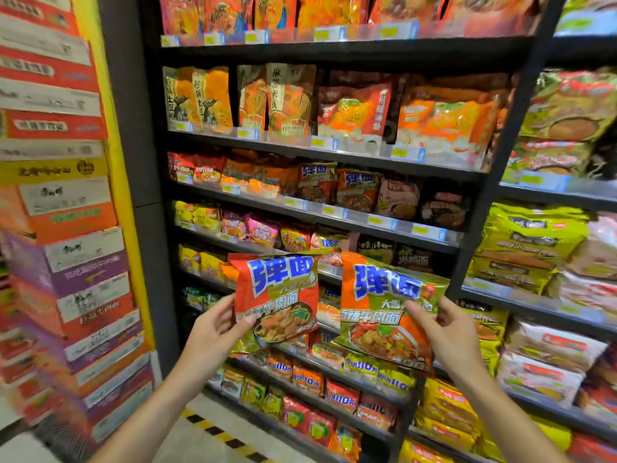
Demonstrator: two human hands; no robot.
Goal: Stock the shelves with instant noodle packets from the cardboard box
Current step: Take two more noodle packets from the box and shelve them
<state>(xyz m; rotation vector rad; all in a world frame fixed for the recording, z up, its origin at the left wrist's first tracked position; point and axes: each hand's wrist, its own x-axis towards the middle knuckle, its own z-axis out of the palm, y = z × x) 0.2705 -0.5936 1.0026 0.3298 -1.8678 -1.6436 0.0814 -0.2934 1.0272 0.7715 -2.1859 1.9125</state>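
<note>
Head view shows both hands raised before the shelves, each clamped on one noodle packet. Nearest, the left hand [213,324] pinches the lower left edge of the red packet [277,299], thumb across its front. The right hand [444,329] grips the lower right edge of the orange packet [384,309] the same way. Both packets stand upright, faces toward the camera, side by side and just apart. Beyond and above them, the matching row [337,185] sits at the front edge of the third shelf [334,213], so placing probably means lifting up and forward; neither hand looks clearly nearer.
</note>
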